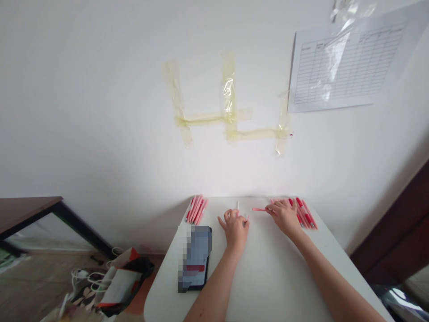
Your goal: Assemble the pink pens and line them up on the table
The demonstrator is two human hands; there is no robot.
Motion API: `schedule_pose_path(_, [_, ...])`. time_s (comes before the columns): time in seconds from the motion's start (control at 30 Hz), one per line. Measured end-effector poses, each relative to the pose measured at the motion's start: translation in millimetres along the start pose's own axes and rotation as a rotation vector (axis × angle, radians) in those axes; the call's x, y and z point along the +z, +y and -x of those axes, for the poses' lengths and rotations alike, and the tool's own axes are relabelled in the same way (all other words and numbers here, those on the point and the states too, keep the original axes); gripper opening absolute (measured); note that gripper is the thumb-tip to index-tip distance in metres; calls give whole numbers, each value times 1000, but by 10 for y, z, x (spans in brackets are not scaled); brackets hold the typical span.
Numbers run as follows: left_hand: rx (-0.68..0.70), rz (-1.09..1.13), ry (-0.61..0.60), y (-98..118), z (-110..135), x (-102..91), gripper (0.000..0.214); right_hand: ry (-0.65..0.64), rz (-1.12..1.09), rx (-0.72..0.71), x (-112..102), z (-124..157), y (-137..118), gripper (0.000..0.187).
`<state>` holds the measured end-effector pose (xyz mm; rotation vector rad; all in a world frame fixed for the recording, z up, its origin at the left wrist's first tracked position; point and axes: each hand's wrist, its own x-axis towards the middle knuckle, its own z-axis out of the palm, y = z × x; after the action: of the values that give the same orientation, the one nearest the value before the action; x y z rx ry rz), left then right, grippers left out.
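My left hand point(235, 228) rests on the white table point(268, 277) with its fingers curled around a thin white stick-like piece point(238, 205) that points toward the wall. My right hand point(284, 216) lies near the far right of the table and pinches a pink pen part point(258, 209) that sticks out to the left. Just right of that hand lies a row of several red and pink pens point(305, 213). Another bunch of several pink pens point(197, 209) lies at the table's far left corner.
A dark tablet point(197, 259) lies on the table left of my left arm. The table stands against a white wall with yellowed tape strips point(231, 120) and a printed form point(348, 62). Bags and cables point(114, 281) lie on the floor at left, beside a dark table point(30, 212).
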<state>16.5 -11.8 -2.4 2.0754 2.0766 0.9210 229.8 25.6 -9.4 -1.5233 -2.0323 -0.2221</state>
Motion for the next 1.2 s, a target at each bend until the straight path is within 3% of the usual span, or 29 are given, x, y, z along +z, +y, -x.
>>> schedule_pose_path(0.83, [0, -4, 5, -1, -2, 15, 16, 3, 15, 1, -20, -5, 2, 25])
schedule_pose_path(1.0, [5, 23, 36, -11, -3, 9, 5, 5, 16, -8, -10, -5, 18, 25])
schedule_pose_path(1.2, [24, 80, 47, -14, -7, -2, 15, 2, -4, -66, 29, 6, 23, 28])
